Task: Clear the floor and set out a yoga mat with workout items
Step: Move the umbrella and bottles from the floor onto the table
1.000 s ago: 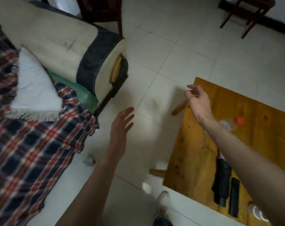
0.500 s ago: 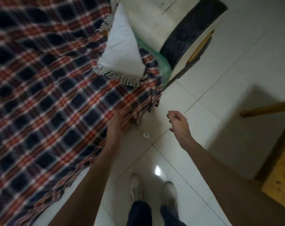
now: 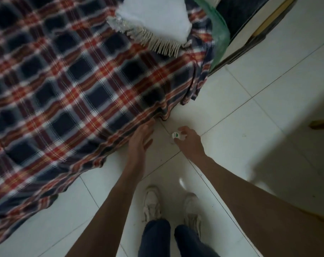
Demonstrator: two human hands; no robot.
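Note:
A small white bottle [image 3: 175,135] with a green mark on its cap stands on the white tiled floor [image 3: 231,138], just off the hanging corner of the plaid blanket [image 3: 79,93]. My right hand [image 3: 190,142] reaches down to it, with thumb and fingers curled around its cap and touching it. My left hand [image 3: 140,140] hovers flat with fingers spread, its fingertips at the blanket's edge, holding nothing. No yoga mat is in view.
A white fringed cushion [image 3: 155,21] lies on the blanket at the top. A sofa arm with dark trim [image 3: 250,25] and green cloth [image 3: 219,32] is at top right. A wooden leg tip [image 3: 321,124] pokes in at the right. My shoes [image 3: 152,203] stand below.
The view has tilted down and closer to the floor. My right hand dropped onto the small bottle and closed around it. My left hand slid off the blanket edge.

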